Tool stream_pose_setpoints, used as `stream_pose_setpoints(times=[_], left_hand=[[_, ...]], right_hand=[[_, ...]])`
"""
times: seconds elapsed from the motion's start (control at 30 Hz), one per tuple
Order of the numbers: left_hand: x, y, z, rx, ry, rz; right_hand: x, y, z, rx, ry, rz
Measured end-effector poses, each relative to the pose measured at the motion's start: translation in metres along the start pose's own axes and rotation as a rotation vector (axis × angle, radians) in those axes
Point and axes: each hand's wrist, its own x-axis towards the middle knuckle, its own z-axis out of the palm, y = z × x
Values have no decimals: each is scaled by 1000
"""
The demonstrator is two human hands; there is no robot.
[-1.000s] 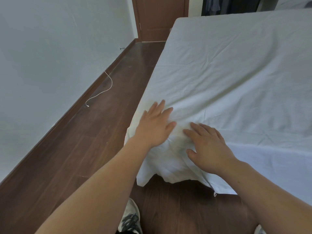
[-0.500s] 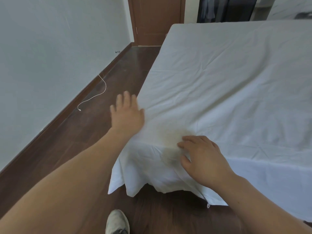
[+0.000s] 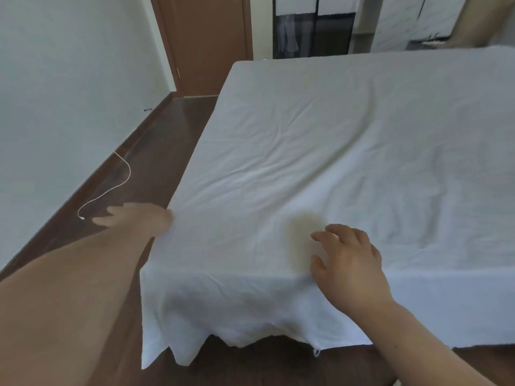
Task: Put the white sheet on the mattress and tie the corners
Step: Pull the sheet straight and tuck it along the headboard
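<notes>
Head view: the white sheet (image 3: 320, 168) is lying spread over the top of the mattress (image 3: 418, 307), lightly creased, and hanging over the near edge and the near left corner, where the loose cloth is bunching in folds above the floor (image 3: 156, 151). Spreading is judged done; the near left corner is not tied, and the far corners are too distant to judge. The right hand (image 3: 348, 260) is resting on the sheet at the near edge, fingers spread and lightly bent, gripping nothing. The left hand (image 3: 136, 220) is blurred at the left edge of the bed, fingers stretched out over the floor, its heel touching the sheet; no clamp on cloth is showing. A small loop or tag (image 3: 316, 352) is hanging at the sheet's lower hem. Open floor is running along the left edge up to the wall (image 3: 69, 93) and the door (image 3: 206, 43), giving room to move; a thin white cable (image 3: 117, 188) is lying there and is judged a trip risk
</notes>
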Motion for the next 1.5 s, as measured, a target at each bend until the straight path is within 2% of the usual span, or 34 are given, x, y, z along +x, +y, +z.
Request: stream_pose_setpoints(times=[0.03,0.1,0.17,0.23,0.33,0.4,0.47,0.53,0.63,0.77,0.93,1.07,1.2,1.4,1.5], left_hand=[[-15,1,-5,34,75,15],[-56,16,-12,125,222,256],[-94,39,-8,99,230,494],[-141,74,3,47,185,721],[-222,122,21,-71,132,1012],[-264,136,34,18,37,1126],[-288,142,38,241,-40,1190],[-306,143,29,413,-82,1189],[-333,146,6,352,-237,1175],[-383,153,-15,368,-51,1411],[-454,154,-28,314,20,1577],[-497,134,-40,293,43,1657],[-501,105,-46,311,69,1665],[-437,56,-71,316,85,1503],[-387,36,-73,287,60,1373]], right_hand=[[-1,8,-5,-67,-21,60],[-9,28,-22,-172,-109,167],[-20,36,-28,-167,-235,181],[-33,40,-35,-59,-330,155],[-63,52,-52,235,-492,169],[-87,67,-72,284,-428,197],[-104,83,-101,328,-251,267],[-116,101,-136,352,-90,356],[-140,124,-189,300,26,460],[-174,142,-247,189,148,532],[-214,140,-292,78,178,594],[-238,130,-311,47,163,595],[-245,110,-312,23,104,561],[-198,73,-293,42,-109,400],[-168,58,-258,85,-225,307]])
